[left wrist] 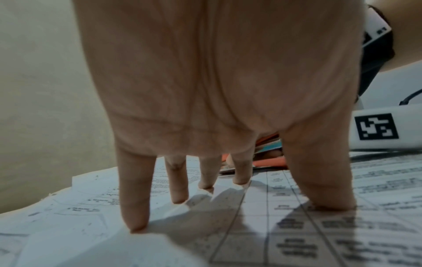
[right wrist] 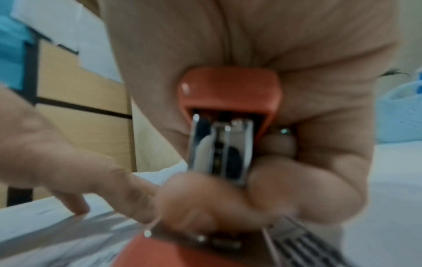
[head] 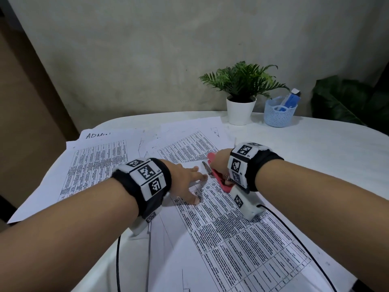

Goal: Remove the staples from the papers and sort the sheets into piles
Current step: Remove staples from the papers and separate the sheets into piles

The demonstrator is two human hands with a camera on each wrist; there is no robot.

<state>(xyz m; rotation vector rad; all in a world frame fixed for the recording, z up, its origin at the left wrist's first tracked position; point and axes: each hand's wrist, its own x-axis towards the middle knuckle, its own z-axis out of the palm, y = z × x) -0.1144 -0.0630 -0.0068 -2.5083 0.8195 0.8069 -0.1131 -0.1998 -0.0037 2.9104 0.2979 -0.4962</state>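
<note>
wall cabinet (right wrist: 75,86) behind stapler (right wrist: 228,108)

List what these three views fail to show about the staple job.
- The staple: in no view; in the head view the right hand and the red stapler cover that spot.
- Printed text on the near sheet: too small and blurred to read.
- Stapler tip: the right wrist view is blurred and the fingers hide it.
- Left hand fills the left wrist view, masking the stapler behind it.
</note>
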